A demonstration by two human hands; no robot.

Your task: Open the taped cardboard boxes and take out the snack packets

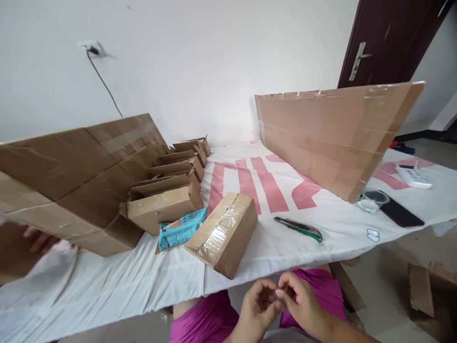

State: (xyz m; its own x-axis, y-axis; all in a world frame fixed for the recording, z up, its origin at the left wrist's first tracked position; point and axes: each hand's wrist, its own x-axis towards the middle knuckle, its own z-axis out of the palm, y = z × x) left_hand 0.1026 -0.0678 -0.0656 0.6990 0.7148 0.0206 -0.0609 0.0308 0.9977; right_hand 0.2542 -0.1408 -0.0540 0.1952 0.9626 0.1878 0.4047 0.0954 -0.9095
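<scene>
My left hand (257,307) and my right hand (300,299) meet above my lap at the table's front edge. The fingers of both are curled and pinched together. Whatever lies between the fingertips is too small to make out. Just beyond them, a taped cardboard box (228,228) sits at an angle on the cloth. A blue packet (183,229) lies left of that box, partly beside its corner. To the right rests a green utility knife (300,228).
Several narrow open cardboard boxes (164,202) stand in a row beside a large carton (89,166). A tall cardboard panel (321,138) stands right. Near it are a clear cup (371,201), a phone (402,209) and a white device (414,176). Another person's hand (43,238) shows far left.
</scene>
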